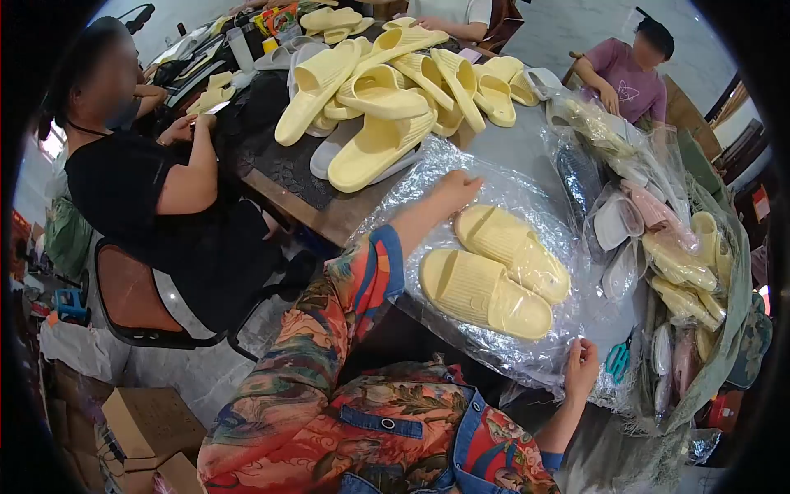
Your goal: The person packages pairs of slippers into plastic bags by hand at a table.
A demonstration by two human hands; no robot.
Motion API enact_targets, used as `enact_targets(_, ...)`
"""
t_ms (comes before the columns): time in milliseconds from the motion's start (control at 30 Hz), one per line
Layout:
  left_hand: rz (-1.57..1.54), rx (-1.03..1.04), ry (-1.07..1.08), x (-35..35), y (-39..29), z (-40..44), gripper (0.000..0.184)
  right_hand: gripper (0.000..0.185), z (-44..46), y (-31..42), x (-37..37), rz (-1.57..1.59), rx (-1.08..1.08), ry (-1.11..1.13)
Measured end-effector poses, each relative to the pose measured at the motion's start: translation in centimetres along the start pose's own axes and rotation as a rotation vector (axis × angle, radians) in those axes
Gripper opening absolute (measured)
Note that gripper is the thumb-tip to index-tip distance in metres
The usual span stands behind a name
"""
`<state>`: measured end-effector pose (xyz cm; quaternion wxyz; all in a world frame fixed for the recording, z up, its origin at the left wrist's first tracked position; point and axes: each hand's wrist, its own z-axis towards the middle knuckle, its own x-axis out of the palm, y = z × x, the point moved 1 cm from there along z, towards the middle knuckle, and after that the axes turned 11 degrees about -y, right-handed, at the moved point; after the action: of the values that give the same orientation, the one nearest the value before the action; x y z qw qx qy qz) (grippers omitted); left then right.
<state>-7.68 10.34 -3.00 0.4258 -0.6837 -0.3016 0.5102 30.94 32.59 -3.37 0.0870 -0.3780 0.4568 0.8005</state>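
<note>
A pair of yellow slippers (pixel 485 292) lies side by side on clear plastic bags (pixel 420 198) spread over the table in front of me. My left hand (pixel 457 191) is just beyond the slippers, fingers closed at the far part of the plastic; what they pinch is too small to make out. Near the right front corner of the plastic, my right hand (pixel 582 370) has its fingers bent together on the plastic edge. Neither hand touches the slippers. Teal scissors (pixel 619 359) lie right of my right hand.
A heap of loose yellow slippers (pixel 387 99) covers the table's far side. Bagged slippers (pixel 683 255) fill a green sack (pixel 736 305) at the right. A person in black (pixel 140 189) sits at the left; another in purple (pixel 629 78) sits at the far right. Cardboard boxes (pixel 152 424) stand at lower left.
</note>
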Motion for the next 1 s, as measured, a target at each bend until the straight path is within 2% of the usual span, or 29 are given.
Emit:
enact_targets(100,-0.156,-0.059,-0.021,0.3,0.8,0.4,0.043,0.031,0.2,-0.8,0.0,0.024,0.056,0.041)
enact_targets(200,-0.211,0.015,-0.103,0.9,1.1,0.4,0.039,0.032,0.4,0.0,0.1,0.032,0.101,0.062)
enact_targets(300,0.192,0.246,-0.356,1.2,0.6,-1.0,0.036,0.032,0.5,0.6,0.3,0.051,0.095,0.057)
enact_targets(400,0.263,0.202,-0.264,0.4,-1.3,-1.9,0.036,0.033,0.1,2.3,0.1,0.073,0.138,0.072)
enact_targets(600,0.246,0.240,-0.267,0.7,-0.3,-0.8,0.037,0.032,0.2,1.6,0.2,0.065,0.106,0.059)
enact_targets(700,0.115,0.267,-0.183,0.2,0.2,-0.7,0.029,0.031,0.2,1.4,0.5,0.088,0.101,0.055)
enact_targets(800,0.046,0.213,-0.248,0.6,-0.5,-1.2,0.024,0.030,0.2,1.4,0.6,0.102,0.088,0.049)
enact_targets(933,0.032,0.290,-0.288,0.7,-0.9,-1.9,0.027,0.029,0.1,1.4,0.6,0.115,0.126,0.087)
enact_targets(1000,0.055,0.529,-0.472,1.1,-0.9,-2.2,0.030,0.028,0.2,1.2,0.5,0.117,0.129,0.087)
